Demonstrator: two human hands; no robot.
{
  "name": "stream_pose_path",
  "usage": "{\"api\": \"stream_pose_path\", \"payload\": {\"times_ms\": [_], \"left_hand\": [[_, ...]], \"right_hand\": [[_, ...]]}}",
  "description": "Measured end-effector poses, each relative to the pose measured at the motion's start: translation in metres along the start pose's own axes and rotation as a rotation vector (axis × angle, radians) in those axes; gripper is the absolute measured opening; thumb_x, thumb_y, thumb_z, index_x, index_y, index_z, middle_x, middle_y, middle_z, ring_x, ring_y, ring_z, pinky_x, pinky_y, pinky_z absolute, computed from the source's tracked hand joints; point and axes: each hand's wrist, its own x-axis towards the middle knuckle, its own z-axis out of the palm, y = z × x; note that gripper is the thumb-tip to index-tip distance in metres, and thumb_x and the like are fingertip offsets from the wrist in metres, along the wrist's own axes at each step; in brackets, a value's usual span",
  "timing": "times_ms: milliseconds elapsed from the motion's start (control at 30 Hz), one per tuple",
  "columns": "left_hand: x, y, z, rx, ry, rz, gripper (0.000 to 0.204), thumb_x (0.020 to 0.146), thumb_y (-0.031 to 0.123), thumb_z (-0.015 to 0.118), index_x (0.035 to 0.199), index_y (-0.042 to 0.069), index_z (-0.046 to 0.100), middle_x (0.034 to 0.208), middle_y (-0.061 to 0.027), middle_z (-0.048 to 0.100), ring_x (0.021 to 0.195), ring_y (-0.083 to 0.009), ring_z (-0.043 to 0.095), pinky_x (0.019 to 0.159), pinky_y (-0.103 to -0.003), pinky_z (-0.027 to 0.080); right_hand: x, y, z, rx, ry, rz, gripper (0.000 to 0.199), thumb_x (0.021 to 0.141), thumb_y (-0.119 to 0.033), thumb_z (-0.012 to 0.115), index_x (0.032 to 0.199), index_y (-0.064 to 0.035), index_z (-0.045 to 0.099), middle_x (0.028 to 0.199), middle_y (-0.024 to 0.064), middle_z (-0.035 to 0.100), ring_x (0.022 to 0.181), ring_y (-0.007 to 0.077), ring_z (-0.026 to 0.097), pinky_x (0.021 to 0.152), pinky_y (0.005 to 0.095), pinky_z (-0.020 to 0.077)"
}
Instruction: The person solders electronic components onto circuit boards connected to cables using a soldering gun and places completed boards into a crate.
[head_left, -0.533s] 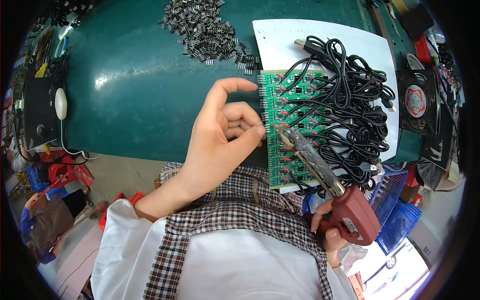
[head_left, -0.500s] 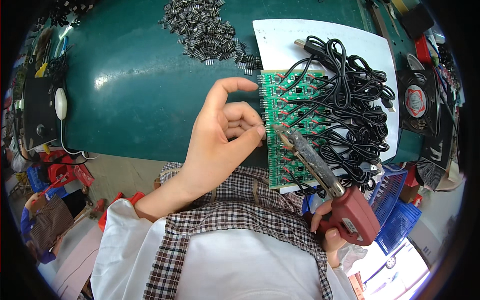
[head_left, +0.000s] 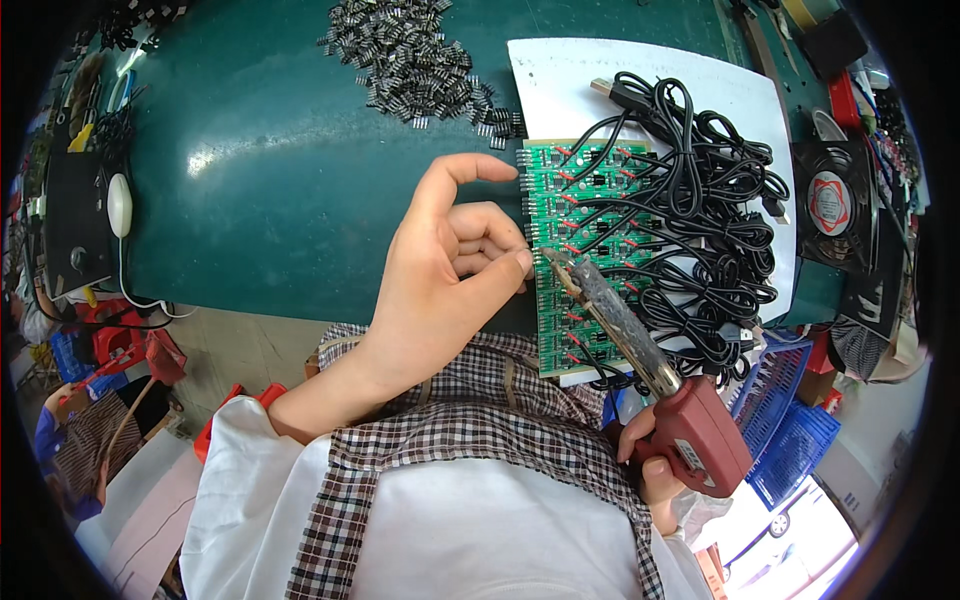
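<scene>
A green panel of small circuit boards (head_left: 590, 205), with metal pins along its left edge and red and black wires soldered on, lies before me. My left hand (head_left: 445, 250) is at that edge, thumb and bent fingers closed together against it; whatever they pinch is hidden. Its index finger arches to the upper part of the edge. My right hand (head_left: 655, 470) grips the red handle of a soldering iron (head_left: 625, 325). The iron's tip is at the left edge pads, just beside my left thumb. Black USB cables (head_left: 690, 190) run from the boards in coiled bundles.
Under the panel and cables is a white sheet (head_left: 545, 75) on the green table (head_left: 270, 190). Small black pin connectors (head_left: 410, 65) are heaped at the back. A fan (head_left: 832, 200) stands at right, blue crates (head_left: 795, 440) below it. A white oval device (head_left: 120, 207) is at left.
The soldering iron has shifted slightly left and down, its tip moving a little closer to the edge pads. My left hand stays almost still. A person at far left has moved.
</scene>
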Motion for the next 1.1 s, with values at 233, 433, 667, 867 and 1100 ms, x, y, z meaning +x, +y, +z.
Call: {"api": "stream_pose_path", "payload": {"times_ms": [233, 433, 667, 867, 1100], "left_hand": [[0.0, 0.0, 0.0, 0.015, -0.002, 0.006, 0.045, 0.076, -0.01, 0.05, 0.116, -0.001, 0.032, 0.075, -0.0053, 0.054, 0.068, -0.0107, 0.056, 0.063, -0.022, 0.047], [0.0, 0.0, 0.001, 0.001, 0.007, 0.009, 0.043, 0.075, -0.011, 0.049, 0.113, 0.002, 0.034, 0.074, -0.0026, 0.052, 0.068, -0.0054, 0.052, 0.061, -0.017, 0.043], [0.0, -0.002, -0.001, 0.033, 0.001, 0.021, 0.045, 0.075, -0.01, 0.05, 0.116, 0.001, 0.032, 0.075, -0.0043, 0.053, 0.067, -0.0094, 0.055, 0.062, -0.021, 0.047], [0.0, -0.003, -0.001, 0.038, -0.007, 0.045, 0.045, 0.075, -0.01, 0.049, 0.116, 0.001, 0.032, 0.075, -0.0041, 0.053, 0.067, -0.0083, 0.054, 0.062, -0.02, 0.046], [0.0, -0.003, 0.0, 0.039, -0.001, 0.044, 0.045, 0.075, -0.011, 0.049, 0.115, 0.0, 0.032, 0.074, -0.0043, 0.052, 0.067, -0.0088, 0.054, 0.062, -0.02, 0.046]], "right_hand": [[0.003, 0.015, -0.005, -0.15, -0.062, -0.173, 0.041, 0.071, -0.026, 0.069, 0.096, 0.0023, 0.051, 0.076, 0.0057, 0.056, 0.067, 0.0135, 0.051, 0.062, 0.0242, 0.039], [-0.004, 0.027, 0.0, -0.041, 0.055, -0.168, 0.034, 0.072, -0.031, 0.066, 0.082, -0.0002, 0.055, 0.072, 0.0057, 0.055, 0.064, 0.0159, 0.049, 0.062, 0.0249, 0.0369], [-0.006, 0.013, -0.001, -0.117, 0.015, -0.073, 0.048, 0.069, -0.03, 0.07, 0.099, 0.0027, 0.05, 0.072, 0.0062, 0.056, 0.06, 0.0107, 0.048, 0.056, 0.022, 0.0356], [-0.006, 0.019, 0.002, -0.073, 0.075, -0.123, 0.05, 0.068, -0.029, 0.07, 0.099, 0.0033, 0.049, 0.068, 0.0049, 0.055, 0.059, 0.0096, 0.048, 0.055, 0.0214, 0.0354], [-0.004, 0.022, 0.003, -0.187, 0.074, -0.192, 0.036, 0.071, -0.03, 0.066, 0.085, 0.0011, 0.054, 0.066, 0.0056, 0.055, 0.061, 0.0169, 0.051, 0.061, 0.0266, 0.0396]]}}
